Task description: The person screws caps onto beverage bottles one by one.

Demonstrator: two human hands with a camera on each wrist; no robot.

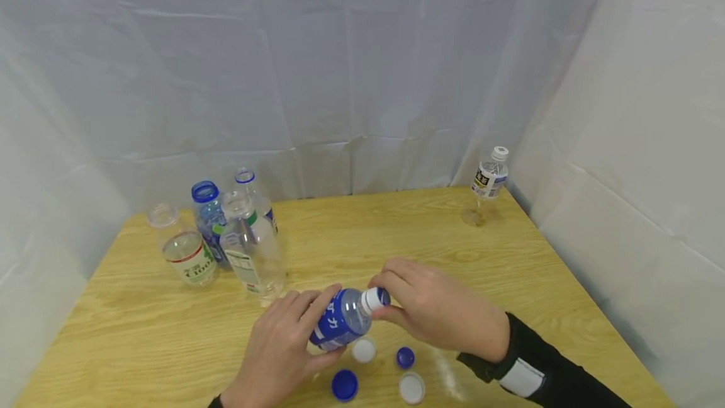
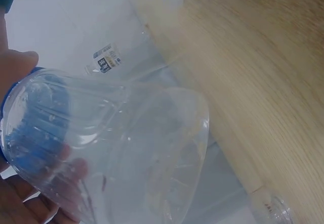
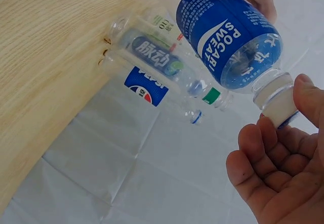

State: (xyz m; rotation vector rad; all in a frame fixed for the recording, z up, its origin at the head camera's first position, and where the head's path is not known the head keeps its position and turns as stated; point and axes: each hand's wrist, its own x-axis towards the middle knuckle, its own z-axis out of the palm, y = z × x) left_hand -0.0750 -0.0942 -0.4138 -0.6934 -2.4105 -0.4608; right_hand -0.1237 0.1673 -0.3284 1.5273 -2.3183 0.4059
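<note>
A clear plastic bottle (image 1: 342, 320) with a blue Pocari Sweat label is tilted over the front of the table, its neck toward the right. My left hand (image 1: 286, 342) grips it around the label; the clear lower body (image 2: 126, 138) fills much of the left wrist view. At the neck, my right hand (image 1: 436, 304) pinches the white cap (image 3: 281, 105) between thumb and fingers. The cap sits on the bottle mouth and has a dark blue top. Below the bottle lie a white cap (image 1: 364, 350), a large blue cap (image 1: 344, 385), a small blue cap (image 1: 404, 357) and another white cap (image 1: 411, 388).
Several uncapped bottles stand grouped at the left back, among them a Pepsi bottle (image 3: 147, 86), a blue-tinted bottle (image 1: 206, 213) and a C100 bottle (image 1: 189, 257). One capped bottle (image 1: 488, 181) stands at the back right corner. White sheeting (image 1: 351, 68) surrounds the wooden table (image 1: 362, 232).
</note>
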